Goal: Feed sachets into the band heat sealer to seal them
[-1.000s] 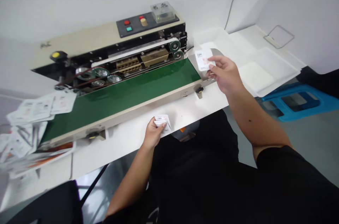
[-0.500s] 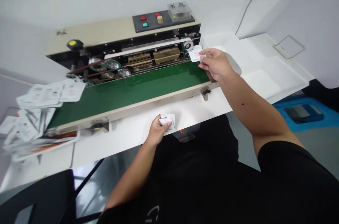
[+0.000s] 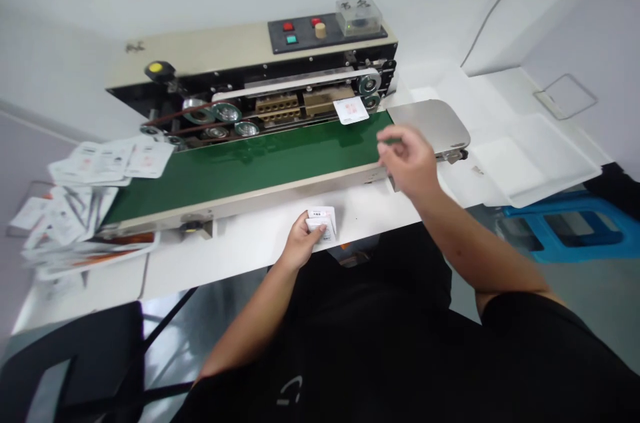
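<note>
My left hand (image 3: pixel 303 241) is closed on a few small white sachets (image 3: pixel 326 215), close to the table's front edge. Past the right end of the green conveyor belt, my right hand (image 3: pixel 411 156) hangs in the air, slightly blurred. It holds nothing; thumb and forefinger are a little apart. One white sachet with faint red print (image 3: pixel 351 110) sits at the right end of the band sealing machine (image 3: pixel 220 46), its upper edge at the sealing band. That sachet is apart from my right hand, over the green belt (image 3: pixel 260 160).
A pile of white sachets (image 3: pixel 107 160) lies at the belt's left end, with more in a white tray (image 3: pixel 145 248) below. On the right are a steel end plate (image 3: pixel 430 120), a white plastic tray (image 3: pixel 565 173) and a blue stool (image 3: pixel 595 226).
My right hand has let go of the sachet and drawn back toward me. The sachet has moved left along the sealing machine. My left hand keeps its sachets. The view has shifted a little.
</note>
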The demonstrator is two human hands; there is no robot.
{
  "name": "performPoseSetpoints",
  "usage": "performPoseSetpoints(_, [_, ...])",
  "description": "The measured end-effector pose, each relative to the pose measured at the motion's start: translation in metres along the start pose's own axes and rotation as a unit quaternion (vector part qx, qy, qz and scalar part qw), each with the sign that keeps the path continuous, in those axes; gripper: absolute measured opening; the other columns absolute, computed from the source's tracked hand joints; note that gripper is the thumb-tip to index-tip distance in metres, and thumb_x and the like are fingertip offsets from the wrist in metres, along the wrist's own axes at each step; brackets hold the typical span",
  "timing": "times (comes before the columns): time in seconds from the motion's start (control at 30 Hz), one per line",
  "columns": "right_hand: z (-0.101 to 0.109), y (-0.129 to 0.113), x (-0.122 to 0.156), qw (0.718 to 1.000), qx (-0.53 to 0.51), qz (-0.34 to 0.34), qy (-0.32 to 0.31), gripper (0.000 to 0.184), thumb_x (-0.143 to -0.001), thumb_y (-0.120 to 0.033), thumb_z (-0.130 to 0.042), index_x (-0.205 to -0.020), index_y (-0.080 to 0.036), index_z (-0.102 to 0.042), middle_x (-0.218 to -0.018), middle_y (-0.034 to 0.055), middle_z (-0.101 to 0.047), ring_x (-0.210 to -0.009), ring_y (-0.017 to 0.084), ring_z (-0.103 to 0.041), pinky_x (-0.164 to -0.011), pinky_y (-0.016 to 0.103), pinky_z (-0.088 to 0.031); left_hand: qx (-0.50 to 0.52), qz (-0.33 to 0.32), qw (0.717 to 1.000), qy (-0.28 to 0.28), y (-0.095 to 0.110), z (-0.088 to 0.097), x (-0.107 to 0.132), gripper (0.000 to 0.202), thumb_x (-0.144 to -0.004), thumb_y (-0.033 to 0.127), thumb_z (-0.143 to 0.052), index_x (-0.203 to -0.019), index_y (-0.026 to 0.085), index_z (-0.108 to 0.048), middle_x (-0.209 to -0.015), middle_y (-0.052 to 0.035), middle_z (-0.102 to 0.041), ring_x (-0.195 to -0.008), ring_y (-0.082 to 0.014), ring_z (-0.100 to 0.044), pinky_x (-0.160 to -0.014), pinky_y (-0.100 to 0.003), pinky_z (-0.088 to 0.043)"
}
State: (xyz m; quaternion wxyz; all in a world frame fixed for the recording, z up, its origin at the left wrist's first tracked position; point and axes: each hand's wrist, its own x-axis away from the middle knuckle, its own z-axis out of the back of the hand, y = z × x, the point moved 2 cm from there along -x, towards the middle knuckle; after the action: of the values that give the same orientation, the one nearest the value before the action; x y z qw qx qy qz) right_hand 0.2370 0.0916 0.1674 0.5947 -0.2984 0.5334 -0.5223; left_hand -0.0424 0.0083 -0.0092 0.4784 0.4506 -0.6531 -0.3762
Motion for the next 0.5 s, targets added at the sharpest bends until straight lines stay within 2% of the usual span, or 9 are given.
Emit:
performPoseSetpoints(0.03, [-0.006,0.003,0.022,0.999,0.003,0.001,-0.039,0.017,-0.094,-0.038,-0.073,-0.103,-0.023,-0.075,-0.107,0.0059,-0.073,-0.078,0.016,-0.067,-0.066,0.029,-0.056,0.003,-0.004,1.000,0.001,0.001,-0.001,0.000,0.061,-0.075,0.050,-0.095,-0.120,0.017,-0.069,-0.112,-0.0089,-0.080,-0.095,-0.0212,-0.075,-0.087,-0.030,-0.059])
performPoseSetpoints(0.1, [-0.023,0.021,0.063,0.990,0.003,-0.065,-0.121,0.021,-0.095,-0.040,-0.071,-0.106,-0.024,-0.077,-0.096,0.0058,-0.074,-0.076,0.017,-0.067,-0.066,0.031,-0.056,0.001,-0.007,1.000,0.002,0.003,-0.004,0.001,0.061,-0.077,0.049,-0.094,-0.123,0.017,-0.070,-0.115,-0.0096,-0.080,-0.098,-0.0218,-0.076,-0.089,-0.031,-0.059])
performPoseSetpoints(0.17, [-0.044,0.044,0.097,0.974,-0.009,-0.140,-0.179,0.028,-0.091,-0.040,-0.074,-0.114,-0.023,-0.078,-0.100,0.0062,-0.076,-0.075,0.017,-0.068,-0.070,0.033,-0.057,-0.006,-0.007,1.000,-0.004,0.006,-0.008,0.002,0.058,-0.078,0.048,-0.093,-0.122,0.017,-0.071,-0.113,-0.0095,-0.080,-0.096,-0.0218,-0.075,-0.087,-0.031,-0.059])
performPoseSetpoints(0.23, [-0.064,0.066,0.122,0.958,-0.039,-0.193,-0.206,0.034,-0.089,-0.039,-0.076,-0.118,-0.022,-0.078,-0.107,0.0074,-0.078,-0.078,0.019,-0.070,-0.075,0.035,-0.059,-0.014,-0.008,1.000,-0.011,0.007,-0.012,0.003,0.056,-0.078,0.048,-0.094,-0.119,0.016,-0.072,-0.108,-0.0090,-0.080,-0.092,-0.0214,-0.075,-0.084,-0.031,-0.059])
performPoseSetpoints(0.37, [-0.087,0.090,0.145,0.944,-0.095,-0.246,-0.200,0.036,-0.089,-0.043,-0.075,-0.117,-0.021,-0.078,-0.109,0.0089,-0.081,-0.092,0.025,-0.075,-0.079,0.036,-0.061,-0.035,-0.008,0.999,-0.010,0.007,-0.018,0.004,0.058,-0.075,0.045,-0.096,-0.120,0.016,-0.073,-0.105,-0.0080,-0.080,-0.088,-0.0197,-0.074,-0.082,-0.030,-0.059])
performPoseSetpoints(0.5, [-0.083,0.093,0.145,0.944,-0.102,-0.257,-0.178,0.037,-0.091,-0.049,-0.075,-0.109,-0.018,-0.080,-0.099,0.0084,-0.081,-0.085,0.023,-0.074,-0.075,0.033,-0.059,-0.042,-0.012,0.999,-0.005,0.005,-0.017,0.004,0.057,-0.075,0.046,-0.095,-0.119,0.016,-0.074,-0.099,-0.0060,-0.079,-0.081,-0.0166,-0.071,-0.076,-0.028,-0.058])
